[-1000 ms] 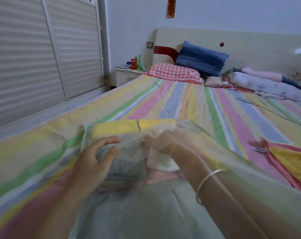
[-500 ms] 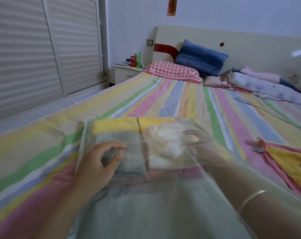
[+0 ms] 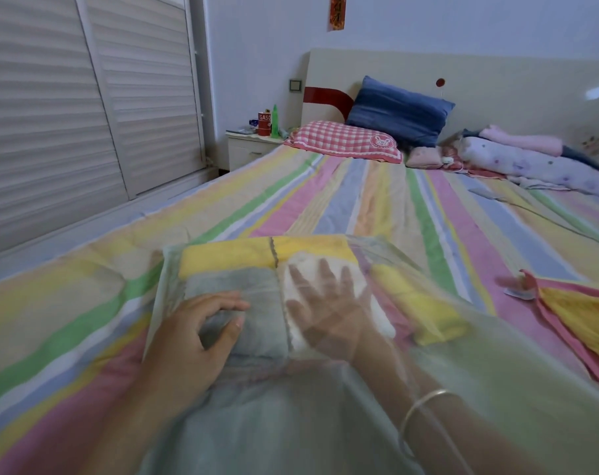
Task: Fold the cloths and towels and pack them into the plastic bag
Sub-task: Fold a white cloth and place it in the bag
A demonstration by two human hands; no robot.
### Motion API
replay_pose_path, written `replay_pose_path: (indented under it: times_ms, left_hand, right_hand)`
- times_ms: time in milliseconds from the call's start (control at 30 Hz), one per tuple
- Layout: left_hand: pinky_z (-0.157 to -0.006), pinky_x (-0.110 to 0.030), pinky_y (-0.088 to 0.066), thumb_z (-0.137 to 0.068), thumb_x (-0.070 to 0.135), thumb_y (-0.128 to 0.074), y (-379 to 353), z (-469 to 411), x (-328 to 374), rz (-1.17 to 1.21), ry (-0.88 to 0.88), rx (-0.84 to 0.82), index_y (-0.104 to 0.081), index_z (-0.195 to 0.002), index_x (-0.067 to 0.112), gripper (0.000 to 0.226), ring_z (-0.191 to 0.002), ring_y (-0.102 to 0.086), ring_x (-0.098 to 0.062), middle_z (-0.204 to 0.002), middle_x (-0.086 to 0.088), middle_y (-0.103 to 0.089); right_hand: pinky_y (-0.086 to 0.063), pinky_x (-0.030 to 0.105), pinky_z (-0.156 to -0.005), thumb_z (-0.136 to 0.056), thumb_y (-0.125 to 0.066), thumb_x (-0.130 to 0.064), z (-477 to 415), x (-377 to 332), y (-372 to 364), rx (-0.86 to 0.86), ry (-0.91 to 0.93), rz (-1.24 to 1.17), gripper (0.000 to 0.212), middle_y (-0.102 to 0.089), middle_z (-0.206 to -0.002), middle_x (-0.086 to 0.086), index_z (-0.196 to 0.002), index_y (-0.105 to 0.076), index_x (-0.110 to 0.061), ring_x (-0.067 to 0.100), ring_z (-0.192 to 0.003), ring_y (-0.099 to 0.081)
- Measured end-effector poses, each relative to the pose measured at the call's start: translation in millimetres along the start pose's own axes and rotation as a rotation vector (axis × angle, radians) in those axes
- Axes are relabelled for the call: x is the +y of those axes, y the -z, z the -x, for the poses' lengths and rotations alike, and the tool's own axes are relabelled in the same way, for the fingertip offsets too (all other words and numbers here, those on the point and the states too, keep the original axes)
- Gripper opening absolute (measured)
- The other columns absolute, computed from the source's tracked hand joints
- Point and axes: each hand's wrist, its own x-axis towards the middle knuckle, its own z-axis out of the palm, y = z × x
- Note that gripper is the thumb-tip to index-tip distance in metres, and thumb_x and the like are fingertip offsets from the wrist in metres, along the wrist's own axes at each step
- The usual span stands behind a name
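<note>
A clear plastic bag (image 3: 497, 371) lies on the striped bed, its mouth toward me. Inside it sit a folded yellow cloth (image 3: 229, 255) at the far end, a grey towel (image 3: 260, 296) on the left and a white cloth (image 3: 380, 320) on the right. My right hand (image 3: 329, 313) is inside the bag, flat with fingers spread on the white cloth. My left hand (image 3: 188, 344) is outside the bag, fingers and thumb curled, gripping the plastic over the grey towel. Another yellow folded cloth (image 3: 421, 306) shows through the bag at the right.
A yellow cloth with pink trim (image 3: 593, 320) lies loose on the bed at the right. Pillows (image 3: 346, 142) and rolled bedding (image 3: 531, 162) line the headboard. A nightstand (image 3: 250, 149) with bottles stands far left, and closet doors (image 3: 68, 114) run along the left.
My right hand pushed deeper into the bag and flattened onto the white cloth, which now lies smooth. My left hand slid a little along the grey towel, still on the bag.
</note>
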Motion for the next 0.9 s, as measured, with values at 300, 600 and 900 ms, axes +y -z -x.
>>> replay_pose_path:
  times_ms: [300, 600, 900]
  left_hand:
    - [-0.095, -0.006, -0.037, -0.077, 0.05, -0.052, 12, 10, 37, -0.01, -0.022, -0.029, -0.072, -0.094, 0.034, 0.03, -0.11, -0.057, 0.01, -0.109, 0.026, -0.067]
    - [-0.09, -0.004, -0.038, -0.085, 0.028, -0.059, 10, 42, 158, 0.096, -0.13, -0.349, -0.072, -0.1, 0.032, 0.02, -0.109, -0.057, 0.01, -0.108, 0.027, -0.066]
    - [-0.062, -0.011, -0.04, -0.091, 0.02, -0.06, -56, 102, 285, 0.103, -0.191, -0.562, -0.071, -0.101, 0.028, 0.017, -0.075, -0.061, 0.005, -0.091, 0.02, -0.067]
  right_hand:
    - [0.008, 0.068, -0.106, -0.087, -0.012, -0.069, -3, 5, 9, -0.222, 0.001, 0.044, 0.063, 0.004, -0.161, 0.001, -0.147, -0.018, -0.049, 0.035, -0.147, 0.009]
    - [-0.027, 0.057, -0.105, -0.087, -0.045, -0.045, 135, 8, 79, 0.127, 0.248, -0.065, 0.052, -0.052, -0.141, 0.006, -0.135, -0.052, -0.026, 0.038, -0.133, -0.043]
    - [-0.05, 0.021, -0.09, -0.086, -0.043, -0.038, 313, 61, 153, -0.18, 0.124, -0.264, 0.046, -0.061, -0.126, -0.002, -0.13, -0.051, -0.026, 0.016, -0.111, -0.062]
